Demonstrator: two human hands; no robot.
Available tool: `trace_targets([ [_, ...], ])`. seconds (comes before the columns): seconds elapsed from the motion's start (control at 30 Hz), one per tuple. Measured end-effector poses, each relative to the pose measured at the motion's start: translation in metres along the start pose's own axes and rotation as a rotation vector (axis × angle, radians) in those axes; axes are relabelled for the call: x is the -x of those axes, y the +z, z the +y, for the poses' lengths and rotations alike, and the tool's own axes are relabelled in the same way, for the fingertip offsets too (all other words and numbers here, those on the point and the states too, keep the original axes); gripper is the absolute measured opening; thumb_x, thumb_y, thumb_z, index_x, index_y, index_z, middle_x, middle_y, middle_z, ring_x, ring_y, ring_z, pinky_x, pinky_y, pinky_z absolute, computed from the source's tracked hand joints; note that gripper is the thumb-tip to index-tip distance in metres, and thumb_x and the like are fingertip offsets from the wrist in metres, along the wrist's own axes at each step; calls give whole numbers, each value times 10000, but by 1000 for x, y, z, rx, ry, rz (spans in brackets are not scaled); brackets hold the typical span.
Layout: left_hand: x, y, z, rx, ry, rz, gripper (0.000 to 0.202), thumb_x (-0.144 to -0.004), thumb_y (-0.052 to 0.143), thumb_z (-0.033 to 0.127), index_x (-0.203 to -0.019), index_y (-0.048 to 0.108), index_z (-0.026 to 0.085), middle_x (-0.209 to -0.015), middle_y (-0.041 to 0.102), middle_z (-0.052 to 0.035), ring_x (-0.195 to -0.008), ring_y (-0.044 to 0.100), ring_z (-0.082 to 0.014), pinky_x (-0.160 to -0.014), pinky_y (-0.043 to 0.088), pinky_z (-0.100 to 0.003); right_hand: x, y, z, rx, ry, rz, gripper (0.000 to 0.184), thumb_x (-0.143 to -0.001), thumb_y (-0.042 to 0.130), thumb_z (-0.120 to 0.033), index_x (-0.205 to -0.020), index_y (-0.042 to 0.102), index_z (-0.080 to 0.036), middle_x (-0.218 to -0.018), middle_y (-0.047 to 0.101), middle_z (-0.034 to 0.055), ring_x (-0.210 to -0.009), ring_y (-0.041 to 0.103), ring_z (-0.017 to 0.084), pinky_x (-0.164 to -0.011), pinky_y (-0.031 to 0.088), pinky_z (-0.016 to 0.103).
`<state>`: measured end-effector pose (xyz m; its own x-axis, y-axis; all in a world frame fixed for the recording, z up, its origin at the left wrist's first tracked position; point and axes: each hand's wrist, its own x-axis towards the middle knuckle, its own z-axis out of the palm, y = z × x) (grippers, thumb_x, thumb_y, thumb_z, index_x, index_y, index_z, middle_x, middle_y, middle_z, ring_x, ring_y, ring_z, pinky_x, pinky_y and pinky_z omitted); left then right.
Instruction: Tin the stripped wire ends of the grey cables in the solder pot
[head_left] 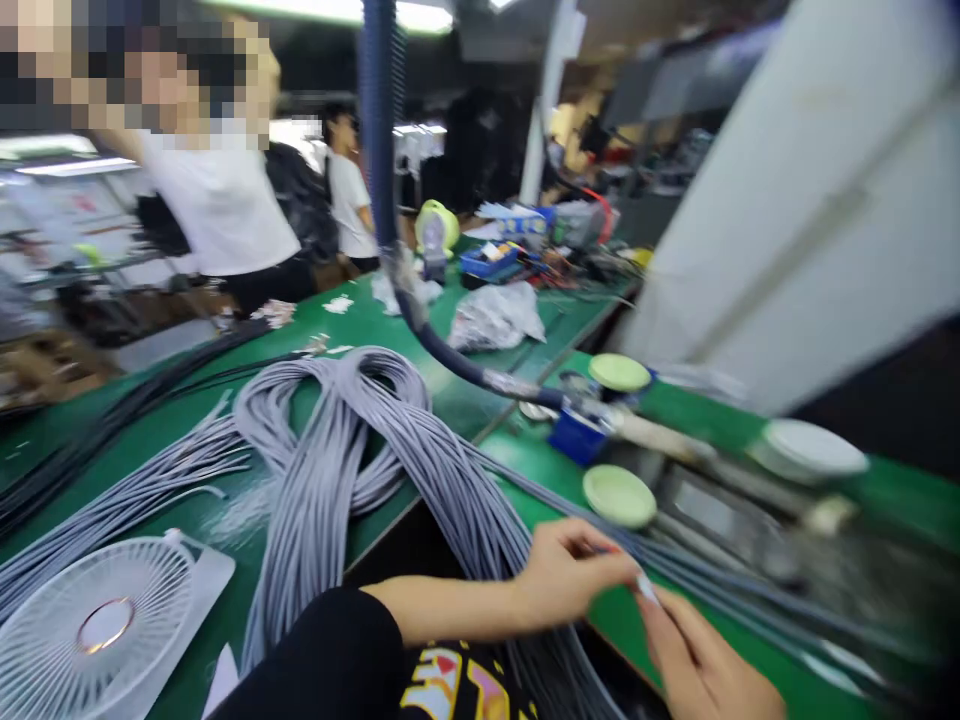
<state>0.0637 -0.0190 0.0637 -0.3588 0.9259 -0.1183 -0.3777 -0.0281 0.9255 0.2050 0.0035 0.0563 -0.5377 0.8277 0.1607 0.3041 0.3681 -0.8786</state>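
Observation:
My left hand (562, 575) reaches in from the lower left, its fingers curled and its thumb pressed toward the fingertips of my right hand. What it holds is too small and blurred to name; a speck of red shows at its fingertips. My right hand (705, 655) is closed in a pinch at the lower right. A small white piece (646, 588) sits at its fingertips, where the two hands meet. Beneath and behind my left forearm runs a large bundle of grey cables (315, 500), looped on the green table and hanging over its edge.
A white fan (97, 625) lies at the lower left, near black cables (135, 420). A dark hose (386, 150) bends down to a blue-based device (577, 435) beside pale green discs (619, 497). Plastic bags (499, 318) and a blue bin (487, 262) stand behind. Two people (221, 200) are beyond the table.

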Motion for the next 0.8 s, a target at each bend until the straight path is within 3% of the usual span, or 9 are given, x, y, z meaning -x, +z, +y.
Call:
trace_targets([
  [0.03,4,-1,5,-87,88,30,215,-498,789,352,-555,648,199,-602,634,-50,-575,542,-151,-632,434,-339,7,1,-12,53,-2,130,251,-906,486,-468,-961,654,-290,-578,582,29,-468,528,219,-399,401,336],
  [0.07,6,-2,9,-144,163,36,171,-566,756,328,-594,658,192,-630,648,-47,-616,561,-158,-665,447,-338,11,3,-22,64,-11,170,293,-915,462,-469,-914,661,-254,-543,548,21,-467,518,207,-415,398,326],
  [0.17,2,-4,8,-113,164,-28,172,-617,739,319,-644,642,180,-634,641,-5,-634,577,-134,-677,461,-295,9,6,-38,29,17,168,325,-941,434,-433,-888,651,-198,-520,502,-22,-478,477,152,-479,387,274],
  [0.33,3,-4,-3,-39,194,-125,172,-691,738,301,-703,626,172,-626,620,28,-593,578,-96,-616,461,-235,12,7,-36,-26,45,179,304,-959,432,-382,-889,636,-168,-521,470,-48,-487,439,117,-522,355,243],
  [0.5,1,-14,0,-109,367,-224,129,-684,758,261,-729,674,173,-696,659,-11,-682,602,-118,-670,469,-252,15,4,-38,-53,12,155,289,-964,436,-363,-905,641,-169,-533,468,-47,-503,443,116,-542,357,238],
  [0.7,-10,-22,1,242,-77,-338,383,-597,808,275,-941,673,175,-681,685,13,-556,579,-83,-581,458,-215,14,2,-42,-43,-46,122,274,-966,437,-338,-954,656,-174,-568,494,-36,-524,462,115,-541,359,230],
  [0.8,-10,-21,2,328,-206,-374,382,-569,812,255,-911,672,158,-662,685,10,-532,573,-77,-570,454,-207,16,1,-43,-28,-34,127,266,-963,445,-332,-953,656,-170,-601,523,-27,-546,476,115,-547,363,227],
])
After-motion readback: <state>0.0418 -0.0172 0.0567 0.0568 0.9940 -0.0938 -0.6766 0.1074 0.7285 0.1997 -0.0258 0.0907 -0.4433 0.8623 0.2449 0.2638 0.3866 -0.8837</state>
